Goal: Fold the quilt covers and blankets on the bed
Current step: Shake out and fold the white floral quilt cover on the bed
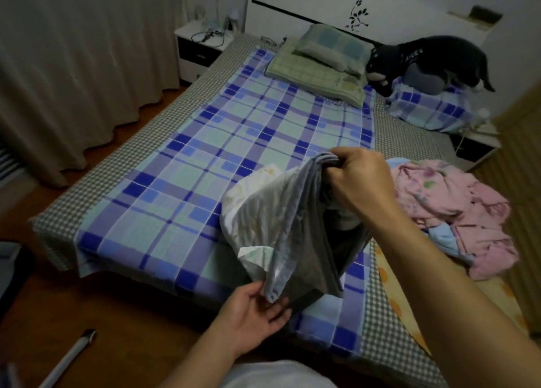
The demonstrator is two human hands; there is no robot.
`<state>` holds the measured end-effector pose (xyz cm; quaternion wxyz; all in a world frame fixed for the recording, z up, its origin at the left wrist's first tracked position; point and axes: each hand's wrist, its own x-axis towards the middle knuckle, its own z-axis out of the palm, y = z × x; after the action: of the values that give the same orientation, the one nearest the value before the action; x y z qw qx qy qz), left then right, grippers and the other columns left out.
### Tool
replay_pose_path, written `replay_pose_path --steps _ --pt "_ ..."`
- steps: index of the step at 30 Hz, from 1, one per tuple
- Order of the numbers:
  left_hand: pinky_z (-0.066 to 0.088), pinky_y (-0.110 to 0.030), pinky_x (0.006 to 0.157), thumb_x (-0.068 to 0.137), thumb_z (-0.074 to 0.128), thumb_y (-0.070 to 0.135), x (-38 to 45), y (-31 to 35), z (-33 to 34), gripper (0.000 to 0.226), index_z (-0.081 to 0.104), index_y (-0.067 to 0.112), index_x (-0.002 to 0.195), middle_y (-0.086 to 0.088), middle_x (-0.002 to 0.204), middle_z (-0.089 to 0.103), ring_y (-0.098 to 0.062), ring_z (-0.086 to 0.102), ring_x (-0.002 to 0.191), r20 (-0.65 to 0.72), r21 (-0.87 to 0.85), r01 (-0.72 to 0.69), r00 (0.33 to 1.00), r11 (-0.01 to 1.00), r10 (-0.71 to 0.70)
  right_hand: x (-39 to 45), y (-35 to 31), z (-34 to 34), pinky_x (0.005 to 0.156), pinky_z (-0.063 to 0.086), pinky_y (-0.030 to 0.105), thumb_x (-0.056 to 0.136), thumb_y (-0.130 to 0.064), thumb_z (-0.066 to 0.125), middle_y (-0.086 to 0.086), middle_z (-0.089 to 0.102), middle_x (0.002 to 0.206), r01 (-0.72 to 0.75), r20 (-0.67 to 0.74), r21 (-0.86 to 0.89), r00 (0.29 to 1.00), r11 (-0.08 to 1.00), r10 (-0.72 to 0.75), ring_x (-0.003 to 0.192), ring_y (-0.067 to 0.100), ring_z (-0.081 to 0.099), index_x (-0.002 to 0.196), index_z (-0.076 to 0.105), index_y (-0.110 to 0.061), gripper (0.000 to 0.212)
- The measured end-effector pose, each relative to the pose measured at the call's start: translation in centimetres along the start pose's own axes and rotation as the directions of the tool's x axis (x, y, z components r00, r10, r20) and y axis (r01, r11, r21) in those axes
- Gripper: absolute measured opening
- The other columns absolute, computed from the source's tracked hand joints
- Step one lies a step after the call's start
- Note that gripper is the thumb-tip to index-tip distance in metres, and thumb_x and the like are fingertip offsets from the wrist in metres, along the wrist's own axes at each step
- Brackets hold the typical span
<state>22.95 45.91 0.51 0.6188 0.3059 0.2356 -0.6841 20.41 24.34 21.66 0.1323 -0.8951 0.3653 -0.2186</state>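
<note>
Bed (96, 188): blue plaid sheet (234, 141) spread flat across middle.
Pink blanket (456, 212): crumpled, right side, near edge.
Pillows (322, 62): stacked at far end.
Grey cover (287, 229): hanging above near edge, gathered at top.
Right hand (360, 179): fingers curled tight round gathered top.
Left hand (254, 308): palm up, fingers relaxed, touching lower corner.
</note>
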Motion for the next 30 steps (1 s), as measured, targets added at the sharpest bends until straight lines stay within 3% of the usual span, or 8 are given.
replay_pose_path --steps 5,11,14,17,22,24,27,30 --pt "0.04 -0.06 0.106 0.093 0.055 0.03 0.6 -2.0 1.1 0.037 0.064 0.001 0.114 -0.025 0.137 0.056 -0.041 0.052 0.113 0.146 -0.059 -0.028 0.989 0.998 0.036 1.0 -5.6 2.2 0.064 0.054 0.038 0.079 -0.032 0.053 0.004 0.071 0.08 0.245 0.026 -0.119 0.969 0.962 -0.244 0.079 0.033 0.065 0.089 0.069 -0.021 0.021" --pt "0.027 -0.061 0.114 0.094 0.048 0.04 1.5 -1.2 2.8 0.046 0.075 0.005 0.109 -0.024 0.121 0.065 -0.043 0.051 0.126 0.264 -0.199 -0.071 0.957 0.978 0.123 3.2 -8.4 2.6 0.055 0.045 0.032 0.073 -0.021 0.05 0.006 0.064 0.067 0.171 0.037 -0.046 0.985 0.984 -0.169 0.069 0.034 0.06 0.074 0.061 -0.014 0.014" --pt "0.039 -0.058 0.105 0.094 0.047 0.03 0.5 -0.2 4.6 0.041 0.07 0.006 0.117 -0.025 0.122 0.066 -0.043 0.058 0.119 0.175 -0.329 -0.191 0.95 0.925 0.258 4.6 -7.7 1.7 0.064 0.053 0.033 0.073 -0.025 0.052 0.008 0.07 0.075 0.148 -0.035 -0.049 0.988 0.988 -0.15 0.079 0.033 0.065 0.085 0.069 -0.017 0.023" --pt "0.054 -0.035 0.069 0.084 0.052 0.018 -3.3 4.8 5.3 0.02 0.066 0.008 0.094 -0.018 0.089 0.072 -0.028 0.063 0.083 -0.032 -0.405 -0.446 0.879 0.798 0.475 6.1 -3.6 -0.5 0.068 0.053 0.033 0.078 -0.026 0.055 0.004 0.074 0.085 0.164 -0.127 -0.043 0.978 0.986 -0.168 0.084 0.028 0.067 0.095 0.073 -0.022 0.025" --pt "0.052 -0.03 0.065 0.085 0.051 0.012 -12.6 16.6 6.3 0.012 0.057 0.015 0.076 -0.006 0.071 0.062 -0.017 0.059 0.071 -0.151 -0.015 -0.715 0.693 0.699 0.705 3.5 5.3 -1.2 0.061 0.053 0.042 0.087 -0.029 0.053 0.007 0.066 0.101 0.511 -0.1 -0.231 0.834 0.828 -0.542 0.075 0.033 0.063 0.111 0.069 -0.022 0.029" --pt "0.051 -0.03 0.061 0.091 0.047 0.015 -13.5 17.7 5.4 0.018 0.055 0.015 0.074 -0.007 0.065 0.059 -0.018 0.058 0.064 -0.212 0.271 -0.617 0.71 0.739 0.671 0.2 8.2 0.5 0.048 0.049 0.037 0.087 -0.028 0.051 0.009 0.065 0.1 0.635 0.034 -0.319 0.749 0.703 -0.661 0.061 0.034 0.061 0.113 0.07 -0.019 0.034" --pt "0.049 -0.022 0.047 0.089 0.045 0.013 -11.7 15.9 0.2 0.014 0.054 0.01 0.08 -0.011 0.059 0.06 -0.021 0.059 0.052 -0.392 0.497 -0.262 0.783 0.827 0.483 -6.2 11.9 5.4 0.035 0.04 0.031 0.076 -0.025 0.061 0.006 0.064 0.096 0.822 0.408 -0.306 0.569 0.481 -0.714 0.047 0.027 0.058 0.108 0.068 -0.022 0.033" --pt "0.049 -0.02 0.041 0.091 0.043 0.012 -9.5 13.5 -5.7 0.018 0.059 0.006 0.084 -0.011 0.058 0.067 -0.02 0.062 0.042 -0.528 0.554 0.022 0.782 0.833 0.331 -11.8 13.2 10.9 0.034 0.027 0.03 0.061 -0.022 0.082 0.002 0.06 0.084 0.786 0.566 -0.22 0.585 0.578 -0.581 0.041 0.023 0.054 0.089 0.065 -0.026 0.032"
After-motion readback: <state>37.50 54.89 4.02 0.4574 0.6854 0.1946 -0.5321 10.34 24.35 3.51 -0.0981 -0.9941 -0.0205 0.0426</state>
